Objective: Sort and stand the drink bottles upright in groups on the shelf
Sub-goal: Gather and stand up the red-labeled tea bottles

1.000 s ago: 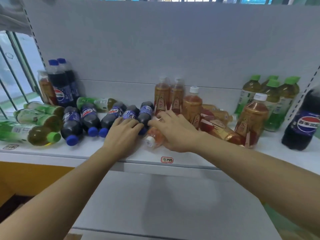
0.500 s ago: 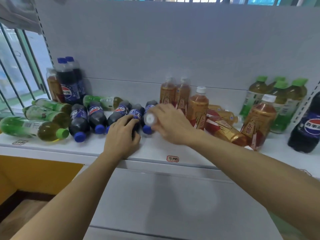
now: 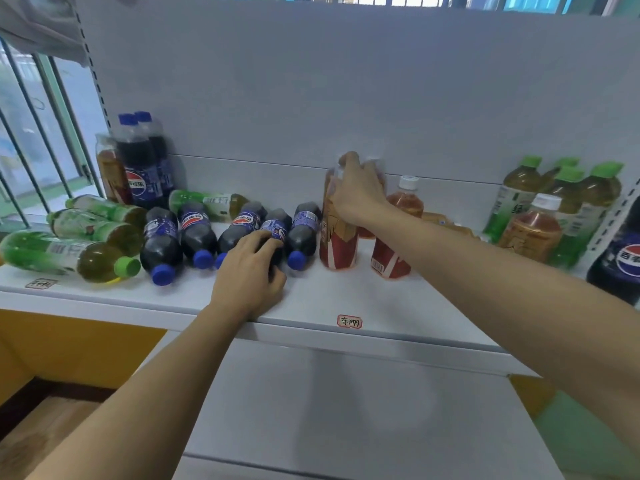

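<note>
My right hand (image 3: 358, 195) grips the top of an amber tea bottle (image 3: 337, 242) with a red label, standing upright on the white shelf (image 3: 381, 303). Another upright tea bottle (image 3: 398, 230) stands just right of it. My left hand (image 3: 247, 275) lies on a small cola bottle (image 3: 277, 228), one of several blue-capped cola bottles (image 3: 161, 244) lying on their sides. Green tea bottles (image 3: 69, 256) lie at the left. Two tall cola bottles (image 3: 138, 164) stand at the back left.
Upright green-capped tea bottles (image 3: 568, 199) and an amber bottle (image 3: 530, 230) stand at the right, with a large cola bottle (image 3: 623, 258) at the right edge. A price tag (image 3: 349, 321) sits on the shelf's front edge. A window with bars is on the left.
My right hand lifted the lying tea bottle, turned it upright and moved it back right beside the other tea bottles. My left hand stayed on the cola bottles.
</note>
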`<action>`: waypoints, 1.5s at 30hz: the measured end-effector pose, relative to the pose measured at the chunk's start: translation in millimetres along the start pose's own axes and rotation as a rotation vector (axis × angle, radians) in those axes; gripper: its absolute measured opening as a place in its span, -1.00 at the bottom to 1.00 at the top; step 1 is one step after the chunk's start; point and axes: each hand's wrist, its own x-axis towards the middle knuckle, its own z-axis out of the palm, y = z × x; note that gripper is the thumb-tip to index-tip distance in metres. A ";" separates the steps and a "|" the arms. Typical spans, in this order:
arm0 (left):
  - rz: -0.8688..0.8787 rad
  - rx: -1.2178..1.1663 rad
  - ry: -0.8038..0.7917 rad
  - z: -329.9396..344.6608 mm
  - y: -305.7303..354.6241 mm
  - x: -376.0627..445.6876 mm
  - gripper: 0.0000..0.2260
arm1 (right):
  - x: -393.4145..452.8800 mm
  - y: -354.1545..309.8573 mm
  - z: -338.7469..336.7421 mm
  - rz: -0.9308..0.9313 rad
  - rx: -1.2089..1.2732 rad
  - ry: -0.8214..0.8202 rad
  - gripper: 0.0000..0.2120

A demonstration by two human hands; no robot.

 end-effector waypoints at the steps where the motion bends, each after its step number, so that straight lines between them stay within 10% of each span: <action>1: 0.000 0.000 -0.003 0.1 0.5 0.4 -0.59 | -1.4 -0.9 -2.5 -0.008 -0.045 -0.010 -0.59; 9: 0.287 0.250 0.006 -6.8 22.3 -0.1 -0.73 | -39.2 -7.8 -59.4 -0.245 -0.194 0.059 -0.68; 19: 0.167 -0.325 -0.486 42.1 120.6 28.1 -0.88 | -138.4 134.0 -88.1 -0.160 -0.313 0.085 -0.78; 36: -0.012 -0.451 -0.498 58.1 115.9 32.7 -0.83 | -171.5 197.6 -83.9 0.124 -0.486 0.015 -0.33; 45: -0.006 -0.400 -0.481 60.0 121.0 33.4 -0.87 | -175.4 189.2 -105.9 0.014 -0.294 0.060 -0.44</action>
